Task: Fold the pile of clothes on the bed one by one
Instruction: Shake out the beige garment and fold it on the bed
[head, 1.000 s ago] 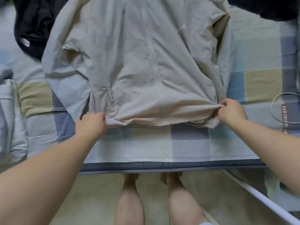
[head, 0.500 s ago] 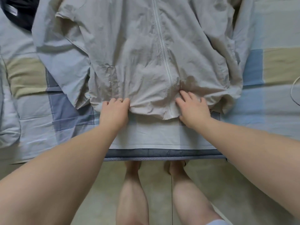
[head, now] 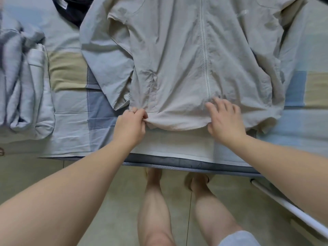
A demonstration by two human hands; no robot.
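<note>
The pale jacket (head: pixel 177 59) lies spread front-up across the bed (head: pixel 71 139). Its zip (head: pixel 204 50) runs down the middle and its hem lies toward the person, probably so that the cloth can be flattened before the first fold.

The left hand (head: pixel 131 126) is at the jacket's hem, left of the zip. Its fingers (head: pixel 140 116) are curled together and pinch a small bunch of the hem, which looks like a grip for drawing that edge taut. The right hand (head: pixel 223 121) rests on the hem just right of the zip. Its fingers (head: pixel 218 105) are spread apart and straight, lying on the fabric and gripping nothing, as if to press out creases.

A dark garment (head: pixel 71 9) lies beyond the jacket's left shoulder. A grey bundle (head: pixel 23 86) sits well to the jacket's left.
</note>
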